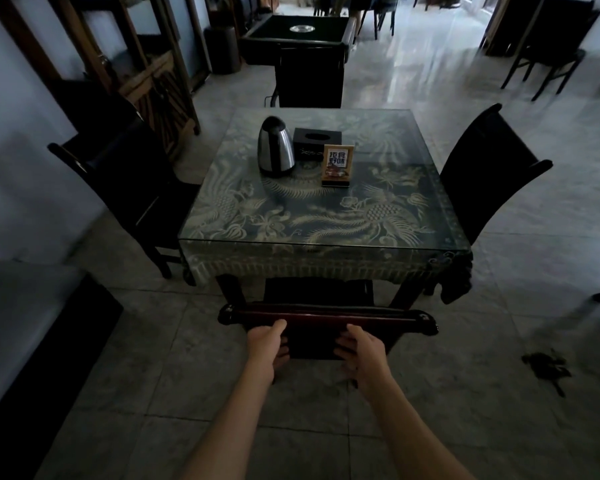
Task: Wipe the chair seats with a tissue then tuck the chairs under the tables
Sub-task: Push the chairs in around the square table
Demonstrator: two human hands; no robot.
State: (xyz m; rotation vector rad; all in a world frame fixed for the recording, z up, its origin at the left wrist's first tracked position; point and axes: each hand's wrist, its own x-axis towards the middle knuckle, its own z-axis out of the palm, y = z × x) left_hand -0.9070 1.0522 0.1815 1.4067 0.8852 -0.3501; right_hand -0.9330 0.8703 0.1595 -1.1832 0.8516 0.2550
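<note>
Both hands grip the back of a dark wooden chair [326, 318] from behind. The left hand [267, 344] has its thumb laid up against the top rail and its fingers curled around the left edge of the backrest panel below. The right hand [361, 348] mirrors it, thumb at the rail and fingers closed on the panel's right edge. The chair stands directly ahead of the hands, its seat partly under the near edge of a square table [326, 244] with a glass top over a patterned cloth. On the table stand a steel kettle [276, 147], a dark tissue box [316, 142] just behind it, and a small upright sign [337, 165]. Another dark chair [125, 181] sits at the table's left side, and another [482, 174] at its right. The floor [153, 375] is grey tile.
</note>
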